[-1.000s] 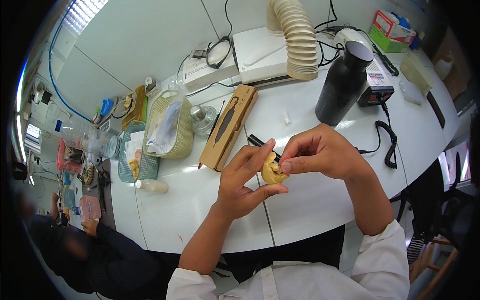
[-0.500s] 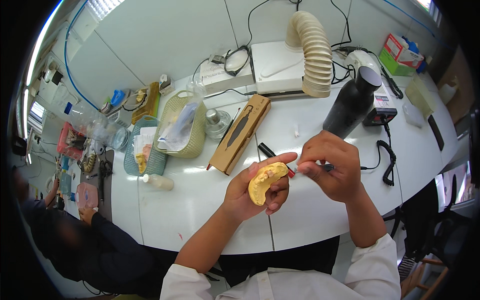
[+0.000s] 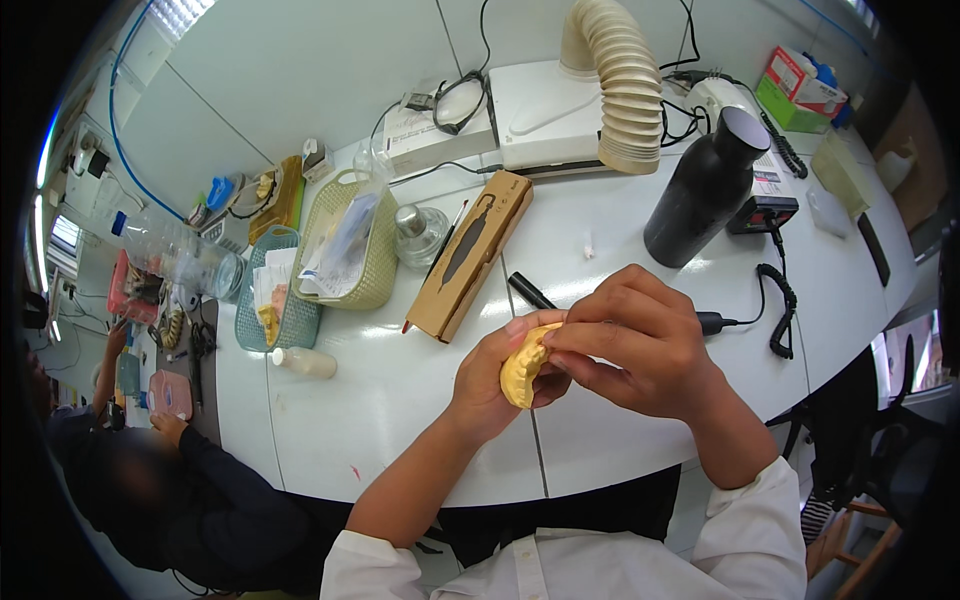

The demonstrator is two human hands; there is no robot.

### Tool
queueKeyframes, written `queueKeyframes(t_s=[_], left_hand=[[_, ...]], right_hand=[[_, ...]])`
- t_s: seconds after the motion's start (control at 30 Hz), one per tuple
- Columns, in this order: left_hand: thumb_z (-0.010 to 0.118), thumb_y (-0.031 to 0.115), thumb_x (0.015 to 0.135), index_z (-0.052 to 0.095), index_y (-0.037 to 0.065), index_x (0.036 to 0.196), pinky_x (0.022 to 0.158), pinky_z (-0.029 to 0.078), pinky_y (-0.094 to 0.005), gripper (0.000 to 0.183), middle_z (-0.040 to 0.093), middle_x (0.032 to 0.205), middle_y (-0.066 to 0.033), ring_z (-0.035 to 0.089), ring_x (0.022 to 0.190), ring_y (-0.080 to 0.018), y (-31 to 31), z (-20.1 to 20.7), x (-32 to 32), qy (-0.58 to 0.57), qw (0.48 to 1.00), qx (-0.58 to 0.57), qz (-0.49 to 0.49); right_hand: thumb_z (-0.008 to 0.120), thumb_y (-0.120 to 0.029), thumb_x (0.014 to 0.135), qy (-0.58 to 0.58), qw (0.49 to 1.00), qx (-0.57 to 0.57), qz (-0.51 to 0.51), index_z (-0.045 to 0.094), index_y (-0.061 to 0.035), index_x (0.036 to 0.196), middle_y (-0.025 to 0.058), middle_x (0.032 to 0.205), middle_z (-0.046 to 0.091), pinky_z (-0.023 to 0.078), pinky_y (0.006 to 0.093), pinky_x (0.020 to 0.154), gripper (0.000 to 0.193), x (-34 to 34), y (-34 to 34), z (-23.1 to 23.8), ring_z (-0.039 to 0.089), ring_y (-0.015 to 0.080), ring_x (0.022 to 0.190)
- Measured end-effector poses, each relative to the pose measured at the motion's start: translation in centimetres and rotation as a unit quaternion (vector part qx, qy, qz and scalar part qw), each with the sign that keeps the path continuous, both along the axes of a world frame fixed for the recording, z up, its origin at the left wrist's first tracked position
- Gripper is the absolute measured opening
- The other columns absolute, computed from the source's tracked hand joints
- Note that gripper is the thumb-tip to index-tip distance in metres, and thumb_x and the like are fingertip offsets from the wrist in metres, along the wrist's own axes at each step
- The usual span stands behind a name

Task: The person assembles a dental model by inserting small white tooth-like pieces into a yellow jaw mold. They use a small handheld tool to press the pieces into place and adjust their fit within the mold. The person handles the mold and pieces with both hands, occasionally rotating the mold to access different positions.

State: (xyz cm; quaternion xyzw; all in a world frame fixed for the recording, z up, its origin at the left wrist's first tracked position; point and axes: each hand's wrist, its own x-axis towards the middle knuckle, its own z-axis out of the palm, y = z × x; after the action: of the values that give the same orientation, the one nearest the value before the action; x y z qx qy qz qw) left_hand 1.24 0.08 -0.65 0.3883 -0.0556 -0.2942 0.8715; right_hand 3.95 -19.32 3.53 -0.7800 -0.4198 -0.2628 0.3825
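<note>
A yellow plaster dental model (image 3: 519, 378), arch-shaped with teeth along it, lies in my left hand (image 3: 484, 388), whose fingers and thumb wrap round it. My right hand (image 3: 645, 345) is closed, its fingertips pinched together at the model's right side. Whatever those fingertips hold, if anything, is hidden. A black marker (image 3: 531, 291) lies on the table just beyond the model, partly covered by my hands. Behind my right hand shows the dark end of a corded handpiece (image 3: 712, 322).
A brown cardboard box (image 3: 470, 255), a glass jar (image 3: 420, 238) and two baskets (image 3: 385, 262) stand to the left. A small white bottle (image 3: 305, 362) is nearer. A black flask (image 3: 700, 190) stands right, below a ribbed hose (image 3: 630, 110). Another person (image 3: 200, 490) works at far left.
My right hand has come left and down onto the model. The model has turned in my left hand, showing a narrower side. The view has shifted slightly.
</note>
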Motion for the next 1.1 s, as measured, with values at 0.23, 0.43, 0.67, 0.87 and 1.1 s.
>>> queueKeyframes(t_s=[0.23, 0.43, 0.67, 0.87, 1.1], left_hand=[[0.033, 0.041, 0.104, 0.051, 0.0, 0.13, 0.062, 0.04, -0.0239, 0.051, 0.057, 0.089, -0.0043, 0.048, 0.07, -0.01, -0.1, 0.2, 0.0, -0.005, 1.0, 0.009, 0.016], [0.033, 0.042, 0.105, 0.05, -0.001, 0.132, 0.066, 0.043, -0.0245, 0.054, 0.059, 0.092, -0.006, 0.051, 0.074, -0.0096, -0.5, 1.0, -0.3, -0.013, 0.996, 0.079, 0.05], [0.032, 0.043, 0.105, 0.05, -0.001, 0.133, 0.067, 0.044, -0.0246, 0.056, 0.059, 0.095, -0.0064, 0.052, 0.076, -0.0092, -0.6, 1.2, -0.5, -0.007, 0.994, 0.096, 0.061], [0.032, 0.043, 0.105, 0.049, 0.0, 0.135, 0.067, 0.043, -0.0242, 0.055, 0.059, 0.094, -0.0055, 0.053, 0.077, -0.0095, -0.5, 0.7, -0.5, -0.025, 0.993, 0.103, 0.06], [0.032, 0.042, 0.105, 0.049, 0.0, 0.135, 0.06, 0.04, -0.0239, 0.055, 0.057, 0.09, -0.0052, 0.05, 0.071, -0.0102, -0.4, 0.3, -0.3, 0.007, 0.998, 0.046, 0.044]], right_hand=[[0.081, -0.007, 0.067, -0.028, 0.999, -0.023, -0.024, 0.07, -0.0079, 0.087, 0.0012, 0.089, 0.067, 0.052, 0.029, 0.06, 0.023, -0.2, 0.1, 0.1, 0.061, 0.0197, 0.074], [0.077, -0.004, 0.068, -0.03, 0.999, -0.022, -0.032, 0.068, -0.0069, 0.091, 0.0024, 0.091, 0.068, 0.052, 0.0294, 0.058, 0.025, -0.3, 0.3, -0.3, 0.061, 0.0201, 0.073], [0.074, -0.004, 0.069, -0.048, 0.998, -0.016, -0.034, 0.066, -0.005, 0.091, 0.0038, 0.091, 0.068, 0.053, 0.0298, 0.058, 0.023, -0.3, 0.5, -0.6, 0.062, 0.0206, 0.075], [0.074, -0.004, 0.069, -0.04, 0.999, -0.016, -0.02, 0.066, -0.005, 0.09, 0.0042, 0.09, 0.067, 0.053, 0.0296, 0.057, 0.023, -0.1, 0.2, -0.5, 0.062, 0.0203, 0.075], [0.075, -0.004, 0.069, -0.034, 0.999, -0.008, -0.027, 0.066, -0.0051, 0.091, 0.0041, 0.09, 0.067, 0.053, 0.0299, 0.058, 0.024, -0.2, 0.4, -0.8, 0.062, 0.0209, 0.077]])
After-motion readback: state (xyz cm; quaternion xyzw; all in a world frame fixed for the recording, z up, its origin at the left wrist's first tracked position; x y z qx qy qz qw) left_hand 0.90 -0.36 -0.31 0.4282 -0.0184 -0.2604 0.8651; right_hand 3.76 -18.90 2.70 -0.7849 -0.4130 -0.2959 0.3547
